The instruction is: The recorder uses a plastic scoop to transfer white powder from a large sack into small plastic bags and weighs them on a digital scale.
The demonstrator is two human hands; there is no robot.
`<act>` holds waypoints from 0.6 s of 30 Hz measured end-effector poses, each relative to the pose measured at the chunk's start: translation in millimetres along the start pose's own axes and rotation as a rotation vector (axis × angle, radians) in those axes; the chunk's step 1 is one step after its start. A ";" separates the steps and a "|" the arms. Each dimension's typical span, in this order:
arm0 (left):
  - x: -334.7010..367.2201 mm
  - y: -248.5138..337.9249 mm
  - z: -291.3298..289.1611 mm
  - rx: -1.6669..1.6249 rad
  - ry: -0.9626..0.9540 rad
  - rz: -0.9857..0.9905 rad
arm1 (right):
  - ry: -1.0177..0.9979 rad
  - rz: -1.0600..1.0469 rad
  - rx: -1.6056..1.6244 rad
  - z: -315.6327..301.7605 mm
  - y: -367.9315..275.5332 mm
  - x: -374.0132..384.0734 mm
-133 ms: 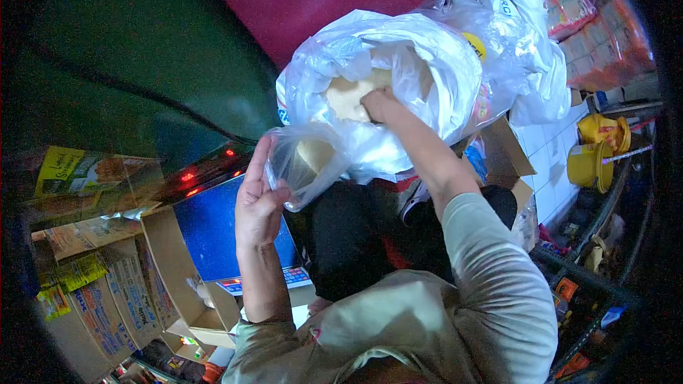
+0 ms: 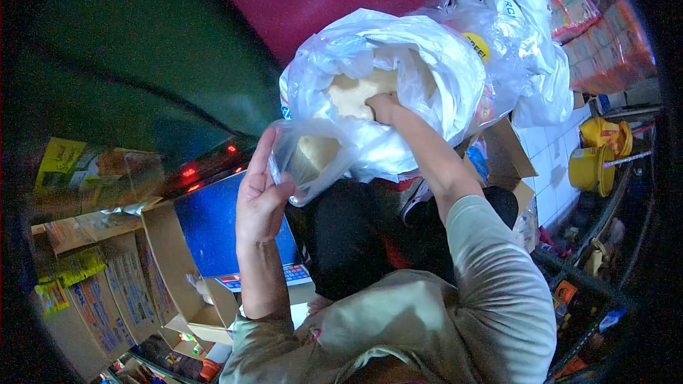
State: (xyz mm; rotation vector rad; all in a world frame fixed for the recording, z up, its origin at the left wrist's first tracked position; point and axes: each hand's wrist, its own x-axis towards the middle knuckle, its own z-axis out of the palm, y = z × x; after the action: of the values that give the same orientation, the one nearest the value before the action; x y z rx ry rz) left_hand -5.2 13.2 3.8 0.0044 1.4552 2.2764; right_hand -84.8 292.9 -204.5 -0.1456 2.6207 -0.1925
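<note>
floor's white tile (image 2: 549,163) on the right, open cardboard box (image 2: 514,148) sitting on it, yellow tubs (image 2: 585,171) at the far edge but can't tell what they're standing on, plus a dark rack (image 2: 580,277) lower down with an orange packet (image 2: 565,291) in it

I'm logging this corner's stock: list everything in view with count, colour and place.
Sack: one, white, upper centre
Clear bag: one, see-through, sack's lower left
Powder or grain: uncountable, cream, inside both
Other bags: several, white and clear, right of sack
Packs: several, orange-pink, upper right
Tubs: two, yellow, far right
Tiled floor: one, white, right
Open box: one, brown, beside sack
Boxes: several, brown, lower left
Packets: several, yellow, left edge
Keypad device: one, mostly blue, left of centre
Lights: several, red, left centre
Background panels: two, green and maroon, top
Left hand: one, bare, holding clear bag
Right hand: one, bare, inside sack
</note>
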 end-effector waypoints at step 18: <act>49.3 3.1 26.6 0.027 -0.124 -0.050 | 0.245 0.013 0.378 -127.0 23.4 -132.5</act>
State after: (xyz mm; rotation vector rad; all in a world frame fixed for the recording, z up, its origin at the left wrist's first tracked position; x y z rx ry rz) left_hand -44.8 52.9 7.2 0.1145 1.4064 2.1753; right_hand -34.2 348.2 -35.4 0.0289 2.7656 -0.7354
